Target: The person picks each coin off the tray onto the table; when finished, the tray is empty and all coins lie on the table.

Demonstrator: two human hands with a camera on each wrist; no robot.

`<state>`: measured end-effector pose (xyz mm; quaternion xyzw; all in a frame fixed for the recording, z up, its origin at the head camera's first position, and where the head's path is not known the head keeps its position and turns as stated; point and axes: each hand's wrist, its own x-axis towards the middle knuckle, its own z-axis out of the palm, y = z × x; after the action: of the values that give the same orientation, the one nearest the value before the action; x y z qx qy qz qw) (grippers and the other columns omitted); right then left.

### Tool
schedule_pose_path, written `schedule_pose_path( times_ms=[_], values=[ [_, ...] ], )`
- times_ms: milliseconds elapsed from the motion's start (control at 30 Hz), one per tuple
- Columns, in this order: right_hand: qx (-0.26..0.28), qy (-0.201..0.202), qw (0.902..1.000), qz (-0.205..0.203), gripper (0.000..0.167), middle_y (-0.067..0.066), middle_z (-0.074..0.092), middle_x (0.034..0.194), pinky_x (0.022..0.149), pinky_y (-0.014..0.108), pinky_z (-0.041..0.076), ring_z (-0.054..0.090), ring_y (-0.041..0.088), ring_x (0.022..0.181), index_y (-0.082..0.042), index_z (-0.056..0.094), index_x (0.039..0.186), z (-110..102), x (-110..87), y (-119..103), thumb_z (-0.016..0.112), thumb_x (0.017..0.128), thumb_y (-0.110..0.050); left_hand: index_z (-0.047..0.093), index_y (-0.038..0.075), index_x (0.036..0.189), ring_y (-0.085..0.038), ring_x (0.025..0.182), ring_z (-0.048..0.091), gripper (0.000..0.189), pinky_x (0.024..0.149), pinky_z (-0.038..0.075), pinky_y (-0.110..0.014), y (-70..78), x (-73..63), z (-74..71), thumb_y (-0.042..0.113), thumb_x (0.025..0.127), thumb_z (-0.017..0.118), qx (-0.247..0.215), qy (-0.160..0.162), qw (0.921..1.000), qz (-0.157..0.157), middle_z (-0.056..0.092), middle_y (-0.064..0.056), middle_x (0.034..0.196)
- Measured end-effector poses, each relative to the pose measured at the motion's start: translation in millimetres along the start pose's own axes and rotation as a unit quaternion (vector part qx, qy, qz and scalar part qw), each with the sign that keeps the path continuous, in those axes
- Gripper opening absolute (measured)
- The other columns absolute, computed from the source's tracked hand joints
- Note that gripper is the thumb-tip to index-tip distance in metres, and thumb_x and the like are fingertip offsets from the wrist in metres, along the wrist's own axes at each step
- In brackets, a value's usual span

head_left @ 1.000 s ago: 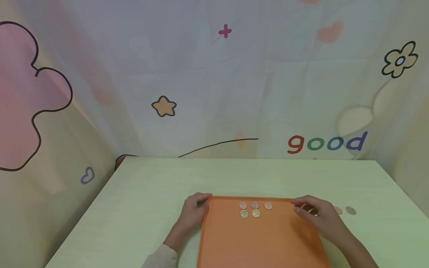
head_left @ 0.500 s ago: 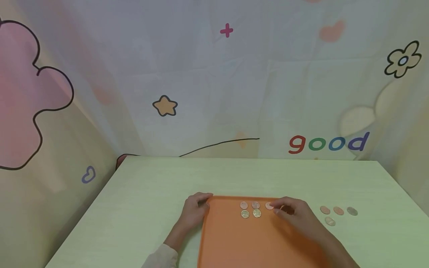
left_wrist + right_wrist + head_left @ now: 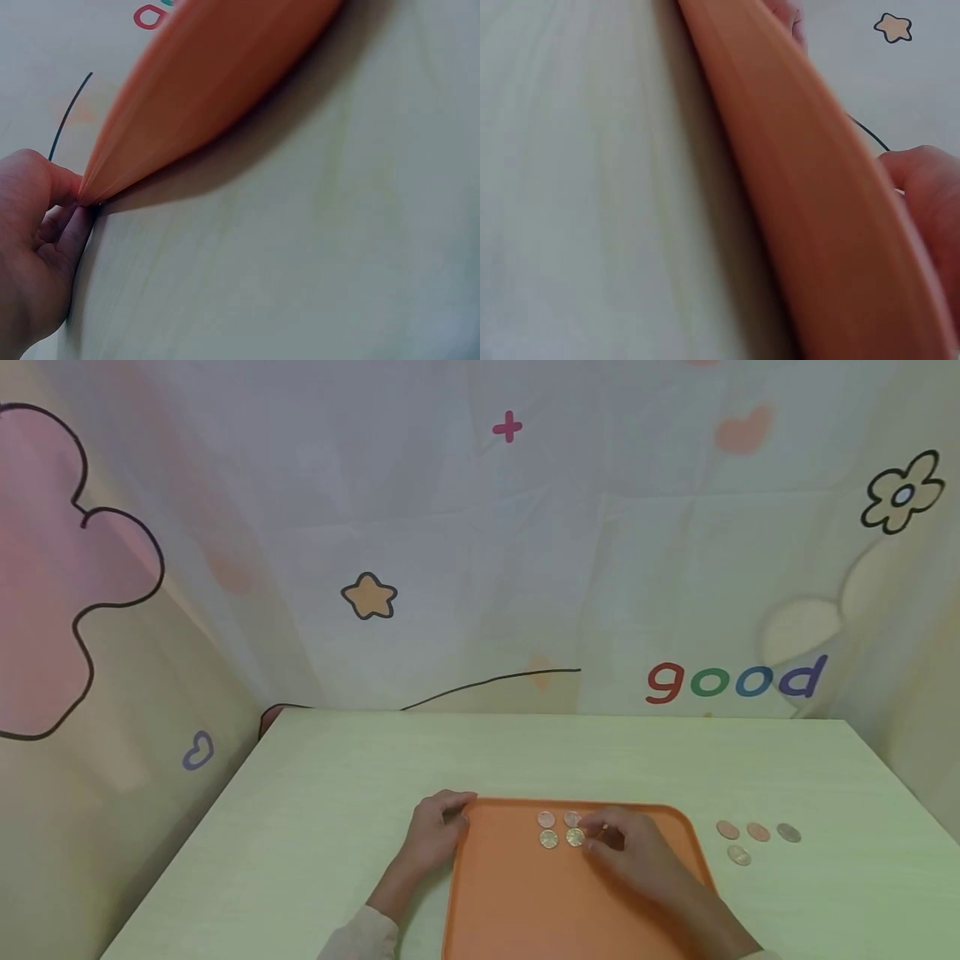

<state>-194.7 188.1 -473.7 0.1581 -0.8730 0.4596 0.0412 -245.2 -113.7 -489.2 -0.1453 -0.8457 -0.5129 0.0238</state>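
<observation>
In the head view my left hand (image 3: 437,828) is at the far left corner of an orange tray (image 3: 525,910). The left wrist view shows its thumb and fingers (image 3: 64,191) pinching the tray's corner. My right hand (image 3: 641,856) is over the tray, fingers bent, thumb and index tips beside the right pair of coins. Four coins show on the tray in two rows: a coppery coin (image 3: 546,819) and another coin (image 3: 572,819) behind, a golden coin (image 3: 548,839) and another golden coin (image 3: 574,837) in front. Whether the right fingertips hold a coin is hidden.
To the right of the tray, several loose coins lie on the pale table (image 3: 360,760): a coppery coin (image 3: 727,830), another coppery coin (image 3: 758,832), a grey coin (image 3: 788,832) and a golden coin (image 3: 738,855). A printed curtain (image 3: 450,527) hangs behind the table.
My right hand has moved left from the tray's right edge to the coins, now covering the back row's third coin. The left hand has stayed at the corner.
</observation>
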Motion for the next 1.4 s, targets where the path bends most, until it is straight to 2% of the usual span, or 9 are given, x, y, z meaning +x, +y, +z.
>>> schedule_pose_path(
  times_ms=[200,600,933,1200,1400],
  values=[
    [-0.03,0.008,0.9995,0.007,0.016,0.0,0.07,0.089,0.063,0.02,0.049,0.053,-0.002,0.071,-0.008,0.076,0.102,3.4,1.7,4.5,0.077,0.087,-0.01,0.07,-0.005,0.123,-0.041,0.123,0.063,0.035,0.106,0.05,-0.055,-0.8,-0.7,-0.3,-0.006,0.09,0.058,-0.005,-0.001,1.0,-0.002,0.071,-0.021,0.12],
    [-0.061,0.021,0.9963,0.056,0.014,-0.001,0.072,0.091,0.065,0.019,0.048,0.053,0.0,0.071,-0.01,0.077,0.095,9.3,5.9,-3.6,0.081,0.083,-0.016,0.07,-0.005,0.123,-0.04,0.121,0.063,0.035,0.105,0.051,-0.053,-0.9,-1.3,-0.8,-0.007,0.09,0.058,-0.008,0.001,1.0,-0.001,0.072,-0.021,0.119],
    [-0.089,0.029,0.9927,0.077,0.017,-0.004,0.071,0.087,0.067,0.021,0.049,0.055,0.004,0.074,-0.014,0.077,0.091,10.6,9.1,-4.8,0.085,0.08,-0.024,0.071,-0.005,0.123,-0.04,0.12,0.064,0.035,0.103,0.052,-0.053,2.2,-0.6,-0.6,-0.007,0.09,0.058,-0.004,0.002,1.0,0.001,0.072,-0.021,0.119],
    [-0.106,0.025,0.9901,0.089,0.013,-0.005,0.07,0.084,0.068,0.023,0.049,0.057,0.006,0.075,-0.014,0.077,0.089,12.0,11.1,-6.5,0.085,0.081,-0.021,0.07,-0.005,0.123,-0.04,0.12,0.064,0.035,0.102,0.053,-0.053,2.4,-0.6,-0.2,-0.006,0.091,0.057,-0.001,-0.001,1.0,0.002,0.071,-0.021,0.119],
    [-0.113,0.007,0.9904,0.079,0.012,-0.003,0.071,0.087,0.071,0.024,0.051,0.06,0.007,0.079,-0.013,0.076,0.091,10.4,11.1,-10.2,0.083,0.083,-0.018,0.07,-0.005,0.123,-0.04,0.12,0.064,0.035,0.102,0.053,-0.053,2.2,-1.2,0.3,-0.006,0.091,0.057,-0.006,0.001,1.0,0.001,0.071,-0.021,0.119]
  ],
)
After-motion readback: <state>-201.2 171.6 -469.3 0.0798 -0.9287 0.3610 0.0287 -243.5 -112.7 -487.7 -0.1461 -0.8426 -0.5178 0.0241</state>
